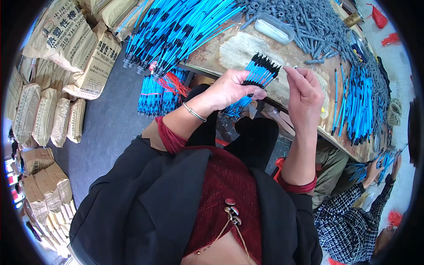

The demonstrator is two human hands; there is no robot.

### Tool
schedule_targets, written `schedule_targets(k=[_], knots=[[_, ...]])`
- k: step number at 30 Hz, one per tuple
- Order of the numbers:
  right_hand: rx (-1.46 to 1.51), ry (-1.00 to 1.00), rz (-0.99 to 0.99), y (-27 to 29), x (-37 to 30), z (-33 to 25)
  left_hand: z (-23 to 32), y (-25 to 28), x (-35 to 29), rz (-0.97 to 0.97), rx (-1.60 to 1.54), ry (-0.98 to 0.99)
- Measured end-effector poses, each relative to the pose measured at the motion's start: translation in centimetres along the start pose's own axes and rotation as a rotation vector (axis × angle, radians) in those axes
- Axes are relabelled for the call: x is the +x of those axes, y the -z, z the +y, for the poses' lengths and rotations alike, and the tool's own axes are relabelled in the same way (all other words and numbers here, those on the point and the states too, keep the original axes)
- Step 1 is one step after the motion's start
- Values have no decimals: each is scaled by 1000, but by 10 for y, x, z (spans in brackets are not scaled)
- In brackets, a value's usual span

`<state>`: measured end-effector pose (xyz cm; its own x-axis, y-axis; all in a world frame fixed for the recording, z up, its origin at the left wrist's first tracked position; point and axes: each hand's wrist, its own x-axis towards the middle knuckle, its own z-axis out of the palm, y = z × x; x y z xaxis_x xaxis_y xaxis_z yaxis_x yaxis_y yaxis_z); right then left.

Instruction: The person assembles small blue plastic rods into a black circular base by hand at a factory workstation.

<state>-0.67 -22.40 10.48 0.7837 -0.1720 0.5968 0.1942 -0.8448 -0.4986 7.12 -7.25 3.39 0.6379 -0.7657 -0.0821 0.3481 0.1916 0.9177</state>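
1) Got a bundle of blue rods [261, 74] in the left hand [234, 88], curled snugly round it, by the near edge of the wooden table [238, 51];
2) running lower left to upper right lengthwise, pointing black tips [268, 60] up and outward;
3) pinching thumb and finger nearly together on the right hand [306, 88], just beside those tips; can't tell if gripping anything
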Motion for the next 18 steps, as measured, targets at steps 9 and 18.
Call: schedule_targets(k=[9, 18], knots=[[-52, 124, -101, 7, 13, 5, 1, 3, 2, -13, -3, 17], [23, 61, -77, -3, 13, -1, 3, 6, 3, -43, -26, 44]])
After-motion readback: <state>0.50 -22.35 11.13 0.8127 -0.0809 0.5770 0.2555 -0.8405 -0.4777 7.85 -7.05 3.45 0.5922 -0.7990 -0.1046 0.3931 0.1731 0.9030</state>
